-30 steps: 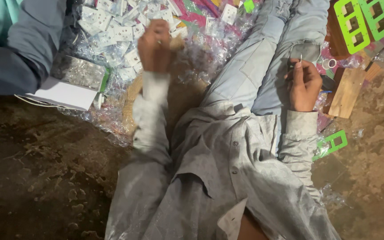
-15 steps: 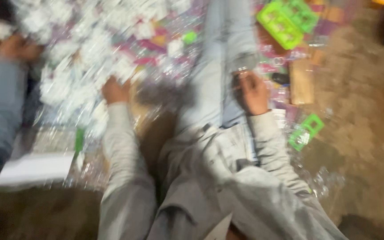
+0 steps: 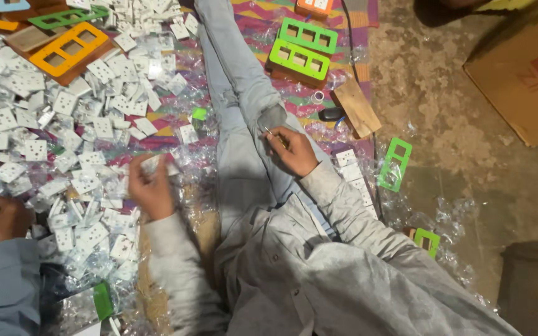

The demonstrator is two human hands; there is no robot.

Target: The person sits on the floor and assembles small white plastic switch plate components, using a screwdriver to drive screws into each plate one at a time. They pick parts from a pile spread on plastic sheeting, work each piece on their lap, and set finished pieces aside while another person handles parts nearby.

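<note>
Two hands work apart: left hand (image 3: 151, 186) closed on a white socket (image 3: 152, 165) lifted from the pile (image 3: 63, 124) at ten o'clock, right hand (image 3: 294, 151) pinching a thin tool (image 3: 271, 133) over the knee, seemingly braced there.

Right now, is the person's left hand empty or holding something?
Holding: the left hand is closed around a small white socket piece, lifted above the pile of white socket pieces.

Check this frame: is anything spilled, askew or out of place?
Yes. White socket pieces lie scattered loose over the mat, mixed with torn clear wrappers. One green frame lies off the mat on bare floor, apart from the stacked green frames. No damage is visible.
</note>
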